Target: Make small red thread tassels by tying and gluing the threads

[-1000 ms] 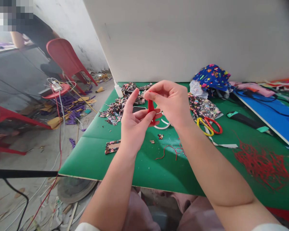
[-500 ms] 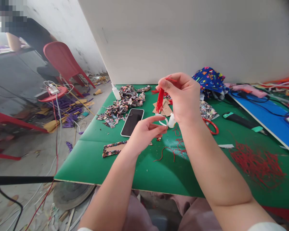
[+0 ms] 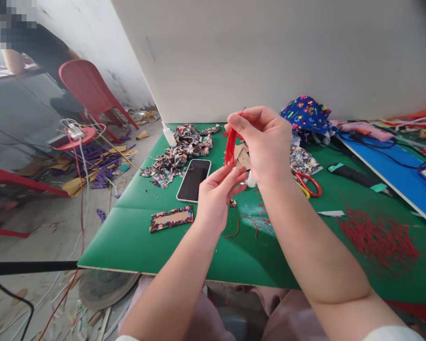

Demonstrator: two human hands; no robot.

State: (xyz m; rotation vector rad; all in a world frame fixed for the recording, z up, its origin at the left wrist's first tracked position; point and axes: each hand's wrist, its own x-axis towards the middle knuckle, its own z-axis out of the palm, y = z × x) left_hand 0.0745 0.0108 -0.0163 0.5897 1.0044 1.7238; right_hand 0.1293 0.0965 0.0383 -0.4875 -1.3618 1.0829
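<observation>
Risen since half a second ago: left hand [image 3: 216, 196], fingers loosely parted, now brushing the hanging ends of red tassel [image 3: 230, 149]. Pinched at its top in the raised right hand [image 3: 264, 144], grip narrow, above tabletop [image 3: 135, 237], beside phone [image 3: 194, 179].

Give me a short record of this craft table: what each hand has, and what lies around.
Right hand: pinches the top of a red tassel, which hangs down.
Left hand: open below it, fingertips at the tassel's lower end.
Table: green mat.
Near left hand: phone, face up; patterned fabric scraps; fabric-covered card strip.
Near right arm: scissors, loose red thread.
Beyond: red chair.
</observation>
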